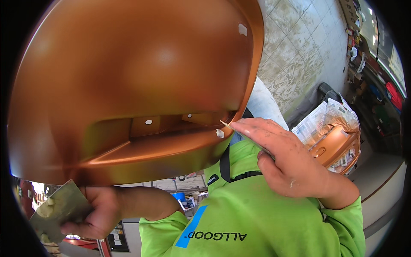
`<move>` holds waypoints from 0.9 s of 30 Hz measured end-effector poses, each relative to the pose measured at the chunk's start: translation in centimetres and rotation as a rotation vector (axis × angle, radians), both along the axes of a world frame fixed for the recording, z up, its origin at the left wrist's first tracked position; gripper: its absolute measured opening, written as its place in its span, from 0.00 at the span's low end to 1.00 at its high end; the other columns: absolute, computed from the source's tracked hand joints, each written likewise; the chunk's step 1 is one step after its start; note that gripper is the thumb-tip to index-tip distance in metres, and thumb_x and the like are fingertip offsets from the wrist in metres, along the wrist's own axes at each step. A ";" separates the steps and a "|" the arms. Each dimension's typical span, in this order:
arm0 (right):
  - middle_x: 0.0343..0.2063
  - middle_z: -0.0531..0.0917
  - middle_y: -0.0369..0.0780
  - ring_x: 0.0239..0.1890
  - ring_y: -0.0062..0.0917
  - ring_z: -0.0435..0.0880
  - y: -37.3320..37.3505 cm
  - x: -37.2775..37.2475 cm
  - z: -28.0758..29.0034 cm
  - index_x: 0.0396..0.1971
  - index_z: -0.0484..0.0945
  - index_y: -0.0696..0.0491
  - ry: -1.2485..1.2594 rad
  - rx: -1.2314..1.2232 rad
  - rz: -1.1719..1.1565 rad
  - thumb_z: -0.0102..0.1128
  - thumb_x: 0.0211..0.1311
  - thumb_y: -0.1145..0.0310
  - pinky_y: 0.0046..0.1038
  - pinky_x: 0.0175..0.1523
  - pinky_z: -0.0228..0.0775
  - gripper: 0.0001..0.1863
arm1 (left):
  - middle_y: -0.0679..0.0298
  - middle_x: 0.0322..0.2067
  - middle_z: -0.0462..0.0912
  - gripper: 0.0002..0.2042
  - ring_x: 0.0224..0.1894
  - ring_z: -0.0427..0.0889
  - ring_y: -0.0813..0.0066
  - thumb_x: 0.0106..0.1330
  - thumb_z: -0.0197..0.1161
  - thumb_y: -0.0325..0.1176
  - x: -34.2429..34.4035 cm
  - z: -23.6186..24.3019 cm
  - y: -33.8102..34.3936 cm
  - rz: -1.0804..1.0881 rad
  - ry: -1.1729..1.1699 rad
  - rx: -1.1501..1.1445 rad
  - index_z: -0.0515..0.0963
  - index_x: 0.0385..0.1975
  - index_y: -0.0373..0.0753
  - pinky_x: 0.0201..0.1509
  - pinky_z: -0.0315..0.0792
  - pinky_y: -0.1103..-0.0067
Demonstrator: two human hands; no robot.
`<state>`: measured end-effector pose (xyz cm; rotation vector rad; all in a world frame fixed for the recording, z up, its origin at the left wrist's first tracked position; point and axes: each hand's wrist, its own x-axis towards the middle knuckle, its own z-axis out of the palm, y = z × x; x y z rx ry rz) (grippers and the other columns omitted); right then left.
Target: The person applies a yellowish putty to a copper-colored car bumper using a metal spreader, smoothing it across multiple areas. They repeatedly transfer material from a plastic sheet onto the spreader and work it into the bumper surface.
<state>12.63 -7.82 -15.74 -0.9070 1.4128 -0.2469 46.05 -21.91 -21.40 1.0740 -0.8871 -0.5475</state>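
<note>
A large copper-coloured car body panel (141, 55) fills the upper left, with a long recess and two pale holes along its lower part. My right hand (287, 158) is closed around a thin putty spreader (226, 124), mostly hidden by the fingers. Its narrow tip reaches the panel's lower right corner, beside a whitish dab of putty (220, 133). Another pale patch (242, 29) lies near the panel's upper right edge. At the lower left, below the panel, my left hand (100, 212) grips a flat grey metal plate (64, 214) with cream putty smeared on it.
Newspaper (310, 128) partly surrounds a smaller copper-coloured car part (340, 145) at the right. Smudged floor tiles (295, 43) stretch beyond the panel. Cluttered items (364, 81) line the far right. A blue container (182, 198) stands low behind my left arm.
</note>
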 end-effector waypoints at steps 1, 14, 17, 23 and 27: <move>0.65 0.76 0.54 0.71 0.49 0.74 -0.4 -0.2 0.1 0.71 0.70 0.63 -0.009 0.041 0.025 0.47 0.53 0.88 0.42 0.76 0.66 0.39 | 0.48 0.58 0.85 0.18 0.61 0.85 0.52 0.74 0.66 0.31 -0.1 0.1 -0.1 -0.014 -0.010 -0.005 0.80 0.59 0.31 0.66 0.82 0.55; 0.65 0.74 0.53 0.60 0.50 0.77 -1.7 0.6 1.3 0.73 0.68 0.63 -0.026 0.032 0.116 0.55 0.51 0.88 0.44 0.66 0.73 0.42 | 0.43 0.59 0.82 0.18 0.61 0.84 0.50 0.73 0.64 0.30 2.3 0.6 0.4 -0.173 0.093 -0.019 0.78 0.58 0.28 0.66 0.83 0.55; 0.65 0.75 0.53 0.59 0.50 0.78 -1.3 -0.7 0.6 0.73 0.68 0.63 0.029 0.052 0.141 0.50 0.49 0.89 0.44 0.65 0.74 0.43 | 0.48 0.58 0.83 0.18 0.59 0.85 0.52 0.71 0.65 0.29 2.4 1.0 0.4 -0.190 0.130 0.000 0.78 0.59 0.31 0.64 0.84 0.56; 0.63 0.76 0.51 0.55 0.46 0.77 -0.9 1.1 0.6 0.70 0.70 0.65 0.143 0.042 0.306 0.61 0.53 0.81 0.45 0.61 0.74 0.38 | 0.49 0.53 0.86 0.16 0.55 0.88 0.53 0.70 0.66 0.29 2.0 0.8 -0.1 -0.101 0.023 0.022 0.80 0.55 0.31 0.60 0.86 0.56; 0.62 0.76 0.52 0.54 0.48 0.78 0.2 3.0 0.7 0.70 0.70 0.65 0.273 -0.018 0.365 0.64 0.49 0.84 0.45 0.60 0.75 0.42 | 0.50 0.51 0.87 0.14 0.53 0.88 0.54 0.70 0.66 0.30 3.2 0.4 -0.1 -0.101 0.040 -0.014 0.82 0.52 0.31 0.59 0.86 0.57</move>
